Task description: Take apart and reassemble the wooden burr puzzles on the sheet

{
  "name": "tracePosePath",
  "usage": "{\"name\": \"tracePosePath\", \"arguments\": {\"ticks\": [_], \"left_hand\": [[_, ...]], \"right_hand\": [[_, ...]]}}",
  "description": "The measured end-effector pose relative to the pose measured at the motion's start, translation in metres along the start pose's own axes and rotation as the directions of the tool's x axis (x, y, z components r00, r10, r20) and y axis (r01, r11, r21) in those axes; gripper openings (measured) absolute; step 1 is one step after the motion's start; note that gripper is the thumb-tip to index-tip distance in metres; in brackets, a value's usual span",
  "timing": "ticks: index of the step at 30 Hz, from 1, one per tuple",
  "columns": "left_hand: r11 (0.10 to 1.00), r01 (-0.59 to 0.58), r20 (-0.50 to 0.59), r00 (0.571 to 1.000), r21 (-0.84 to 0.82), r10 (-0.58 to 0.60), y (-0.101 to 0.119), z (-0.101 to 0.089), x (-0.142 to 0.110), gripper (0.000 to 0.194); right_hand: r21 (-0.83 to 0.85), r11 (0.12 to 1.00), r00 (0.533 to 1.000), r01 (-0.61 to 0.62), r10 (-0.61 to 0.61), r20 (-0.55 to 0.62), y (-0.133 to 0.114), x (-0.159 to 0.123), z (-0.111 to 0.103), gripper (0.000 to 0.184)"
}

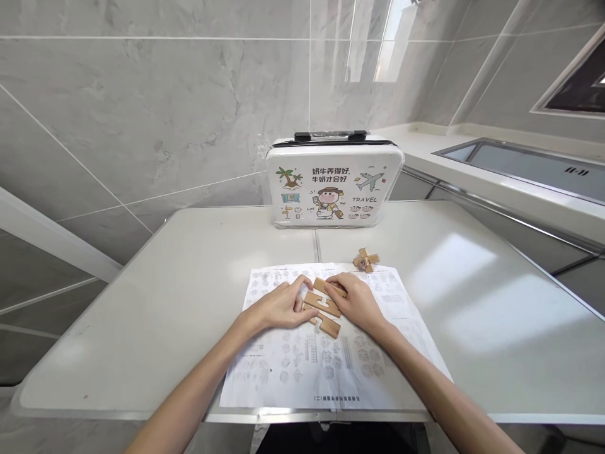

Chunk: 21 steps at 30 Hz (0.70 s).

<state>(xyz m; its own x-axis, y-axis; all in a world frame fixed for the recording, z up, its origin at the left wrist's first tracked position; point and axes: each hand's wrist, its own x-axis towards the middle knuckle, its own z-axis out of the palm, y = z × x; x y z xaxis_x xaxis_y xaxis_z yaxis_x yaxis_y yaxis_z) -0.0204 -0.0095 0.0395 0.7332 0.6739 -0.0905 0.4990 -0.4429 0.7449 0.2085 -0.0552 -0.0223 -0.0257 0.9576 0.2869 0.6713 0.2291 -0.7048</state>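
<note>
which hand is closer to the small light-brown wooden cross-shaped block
Right. The right hand is just on the near side of the small light-brown wooden cross-shaped block; the left hand is farther off, to its left and nearer the person.

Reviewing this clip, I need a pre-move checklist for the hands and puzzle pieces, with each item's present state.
1. Left hand touching the notched wooden pieces: ok
2. Right hand on the farthest piece: ok
3. Pieces over the printed sheet: ok
4. Pieces fitted together: not ok, gaps show
5. Wooden cross-shaped puzzle apart from both hands: ok
6. Undersides of pieces undamaged: cannot tell
</note>
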Motion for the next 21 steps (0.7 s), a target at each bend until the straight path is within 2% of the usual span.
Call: {"name": "tracePosePath", "arguments": {"ticks": [2, 4, 7, 9, 11, 14, 17, 21], "left_hand": [[1.0, 0.007, 0.006, 1.0, 0.026, -0.007, 0.001, 0.002, -0.001, 0.037], [0.998, -0.01, -0.041, 0.999, 0.062, 0.012, 0.0, 0.005, 0.0, 0.032], [0.984, -0.084, -0.184, 0.976, 0.156, 0.113, -0.002, 0.01, 0.003, 0.017], [0.964, -0.169, -0.231, 0.949, 0.207, 0.216, -0.002, 0.012, 0.005, 0.017], [0.939, -0.274, -0.217, 0.923, 0.21, 0.318, -0.001, 0.015, 0.007, 0.031], [0.911, -0.378, -0.154, 0.903, 0.165, 0.402, -0.002, 0.018, 0.008, 0.064], [0.904, -0.402, -0.109, 0.902, 0.146, 0.419, -0.006, 0.021, 0.008, 0.087], [0.905, -0.395, -0.077, 0.909, 0.156, 0.41, -0.013, 0.022, 0.009, 0.098]], "right_hand": [[0.001, 1.0, 1.0, 0.002, -0.003, 0.011, -0.001, 0.0, 0.0, 0.026], [0.001, 1.0, 1.0, 0.014, -0.014, 0.019, -0.002, -0.001, -0.001, 0.027], [0.0, 0.999, 0.999, 0.037, -0.037, 0.017, -0.003, -0.001, 0.0, 0.027], [0.002, 0.999, 0.999, 0.046, -0.046, 0.01, -0.002, -0.001, 0.001, 0.025], [0.001, 0.999, 0.999, 0.049, -0.049, 0.003, -0.001, -0.001, 0.002, 0.024], [-0.005, 0.999, 0.998, 0.055, -0.055, -0.005, 0.0, -0.001, 0.002, 0.023], [-0.006, 0.998, 0.998, 0.057, -0.057, -0.02, 0.0, -0.001, 0.002, 0.022], [-0.008, 0.999, 0.999, 0.037, -0.037, -0.037, 0.0, -0.001, 0.002, 0.021]]}}
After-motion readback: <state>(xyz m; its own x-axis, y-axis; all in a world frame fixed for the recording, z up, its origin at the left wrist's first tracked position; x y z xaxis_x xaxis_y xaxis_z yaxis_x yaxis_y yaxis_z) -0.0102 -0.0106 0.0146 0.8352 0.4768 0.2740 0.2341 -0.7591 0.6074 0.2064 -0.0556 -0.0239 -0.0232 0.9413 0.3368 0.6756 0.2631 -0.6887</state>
